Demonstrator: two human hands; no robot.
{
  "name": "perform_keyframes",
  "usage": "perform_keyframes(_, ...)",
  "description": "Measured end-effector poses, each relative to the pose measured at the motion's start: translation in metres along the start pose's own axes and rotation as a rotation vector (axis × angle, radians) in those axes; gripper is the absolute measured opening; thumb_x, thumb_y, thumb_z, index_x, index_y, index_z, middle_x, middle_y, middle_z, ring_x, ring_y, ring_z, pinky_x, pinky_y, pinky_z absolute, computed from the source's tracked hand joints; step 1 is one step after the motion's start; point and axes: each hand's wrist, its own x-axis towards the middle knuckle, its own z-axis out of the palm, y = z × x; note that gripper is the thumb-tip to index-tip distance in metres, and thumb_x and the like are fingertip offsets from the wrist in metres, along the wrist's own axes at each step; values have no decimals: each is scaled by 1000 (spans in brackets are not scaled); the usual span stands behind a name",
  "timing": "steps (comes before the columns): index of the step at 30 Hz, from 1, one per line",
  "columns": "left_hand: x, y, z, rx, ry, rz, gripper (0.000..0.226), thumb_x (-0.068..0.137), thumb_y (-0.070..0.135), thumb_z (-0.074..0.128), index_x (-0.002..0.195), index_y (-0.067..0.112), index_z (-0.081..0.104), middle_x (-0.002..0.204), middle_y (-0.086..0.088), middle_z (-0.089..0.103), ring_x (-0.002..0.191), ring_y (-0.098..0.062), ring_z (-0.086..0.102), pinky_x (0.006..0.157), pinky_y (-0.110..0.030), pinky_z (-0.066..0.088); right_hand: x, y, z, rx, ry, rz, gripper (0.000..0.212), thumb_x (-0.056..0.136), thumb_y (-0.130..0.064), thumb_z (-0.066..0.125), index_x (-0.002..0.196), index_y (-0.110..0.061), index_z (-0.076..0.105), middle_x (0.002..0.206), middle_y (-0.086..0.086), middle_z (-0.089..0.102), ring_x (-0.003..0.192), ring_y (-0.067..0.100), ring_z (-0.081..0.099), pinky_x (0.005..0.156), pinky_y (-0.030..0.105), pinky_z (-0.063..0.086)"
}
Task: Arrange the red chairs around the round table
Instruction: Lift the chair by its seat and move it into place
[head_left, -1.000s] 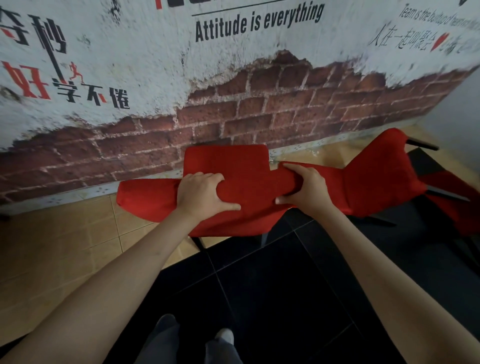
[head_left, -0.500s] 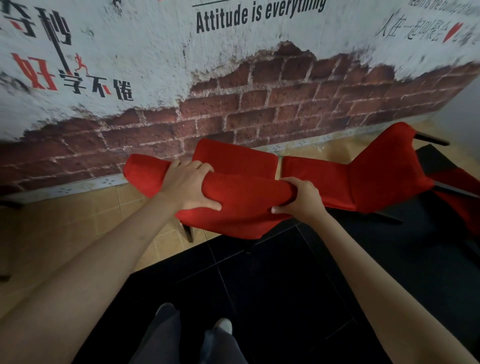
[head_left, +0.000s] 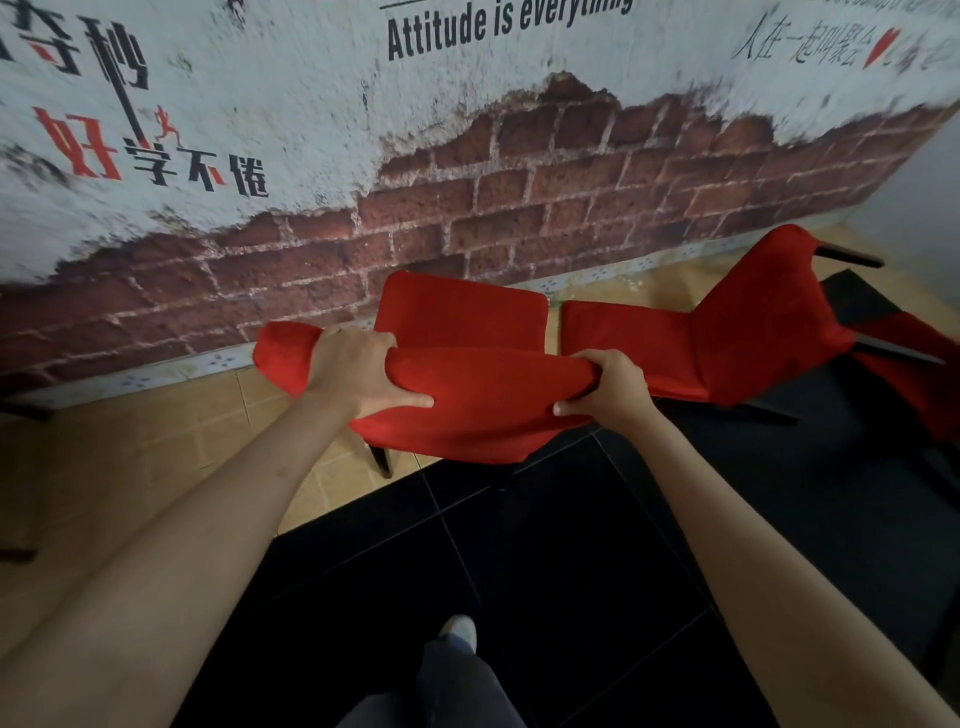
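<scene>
A red upholstered chair (head_left: 467, 405) stands before me with its backrest toward me and its seat facing the brick wall. My left hand (head_left: 358, 374) grips the top edge of the backrest on the left. My right hand (head_left: 608, 387) grips the same edge on the right. A second red chair (head_left: 727, 332) stands just to the right of it, its seat beside the first chair's seat. Part of a third red chair (head_left: 919, 374) shows at the right edge. No round table is in view.
A wall (head_left: 467, 171) with painted bricks and lettering runs close behind the chairs. The floor is tan tile (head_left: 130, 457) on the left and black tile (head_left: 545, 561) under me. My feet and legs (head_left: 452, 670) show at the bottom. Dark chair legs (head_left: 852, 254) stick out at the right.
The held chair has tipped back toward me, so its seat now shows above the backrest. Both hands kept their grip and moved slightly left with it.
</scene>
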Motion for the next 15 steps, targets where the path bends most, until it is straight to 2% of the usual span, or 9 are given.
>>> perform_keyframes(4,-24,6,4,-17,14,-29,87,45,95,50,94,26,68,82,10,67,86,-16,62,88,-34,40,-20,1,3,13,17,37,71,53,-22,94,118,-16,66,120,6,59,117,26,53,99,36,40)
perform_keyframes(6,-35,7,7,-6,17,-28,86,45,96,49,91,25,67,79,9,65,84,-16,61,86,-34,41,-30,3,6,32,25,46,69,52,-19,94,116,-15,67,114,-1,58,116,25,53,92,30,38)
perform_keyframes(8,-42,7,9,14,19,-22,86,45,97,46,90,26,66,80,9,65,85,-17,59,85,-34,41,-37,2,9,43,24,56,69,52,-18,94,116,-16,66,116,0,59,117,25,53,91,29,37)
perform_keyframes(13,-46,10,7,-8,31,-20,88,48,94,51,97,23,67,84,6,66,90,-19,61,88,-36,40,-45,-4,12,-18,45,97,82,56,-20,92,130,-20,56,129,12,48,123,31,46,103,43,39)
perform_keyframes(15,-41,10,7,-38,25,-26,90,50,92,53,105,21,65,95,5,67,99,-20,60,94,-39,38,-44,-6,14,-22,60,122,85,61,-22,89,135,-23,49,137,13,40,124,34,44,103,47,39)
